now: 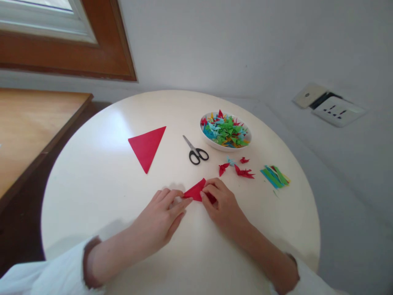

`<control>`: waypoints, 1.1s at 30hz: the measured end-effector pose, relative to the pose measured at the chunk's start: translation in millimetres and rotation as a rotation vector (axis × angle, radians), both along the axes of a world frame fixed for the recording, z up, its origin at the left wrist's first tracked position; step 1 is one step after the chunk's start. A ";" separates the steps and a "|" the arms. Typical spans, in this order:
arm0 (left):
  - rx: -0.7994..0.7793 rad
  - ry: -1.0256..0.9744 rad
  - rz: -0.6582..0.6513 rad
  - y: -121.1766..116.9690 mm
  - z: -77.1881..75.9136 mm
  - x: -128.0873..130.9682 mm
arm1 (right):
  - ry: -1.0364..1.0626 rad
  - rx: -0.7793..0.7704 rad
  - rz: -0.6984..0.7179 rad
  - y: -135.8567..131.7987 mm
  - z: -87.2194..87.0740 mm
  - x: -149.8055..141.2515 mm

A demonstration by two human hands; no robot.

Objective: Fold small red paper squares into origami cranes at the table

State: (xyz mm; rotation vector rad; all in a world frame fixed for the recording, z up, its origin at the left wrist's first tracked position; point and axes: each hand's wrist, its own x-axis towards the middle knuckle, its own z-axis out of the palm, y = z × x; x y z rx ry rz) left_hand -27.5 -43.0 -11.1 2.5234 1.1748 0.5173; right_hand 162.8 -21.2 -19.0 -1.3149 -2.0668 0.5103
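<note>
A small folded red paper (195,191) lies on the round white table (101,192) near its front middle. My left hand (162,215) rests flat beside it, its fingertips pressing the paper's left corner. My right hand (220,203) has its fingers curled and pinched on the paper's right side. A larger red paper triangle (147,146) lies flat further back to the left, apart from both hands.
Black-handled scissors (195,150) lie behind the hands. A white bowl (225,131) full of several coloured paper cranes stands at the back right. A few loose red and blue cranes (239,168) and a stack of green and blue strips (275,176) lie right. A wooden surface (27,127) is left.
</note>
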 end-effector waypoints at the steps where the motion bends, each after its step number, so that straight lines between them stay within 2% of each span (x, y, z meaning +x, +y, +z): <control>1: 0.005 0.010 0.001 -0.5 0.7 0.4 | -0.018 -0.002 0.004 0.5 0.4 -0.6; 8: 0.021 0.084 0.045 -2.7 4.4 2.1 | -0.104 0.027 -0.029 3.3 1.2 -4.4; 17: 0.075 0.161 0.044 -5.8 0.7 1.8 | -0.142 0.081 -0.022 5.5 0.7 -6.6; 33: 0.030 0.256 0.053 -5.4 2.6 4.1 | -0.146 0.071 -0.020 5.4 -0.4 -6.7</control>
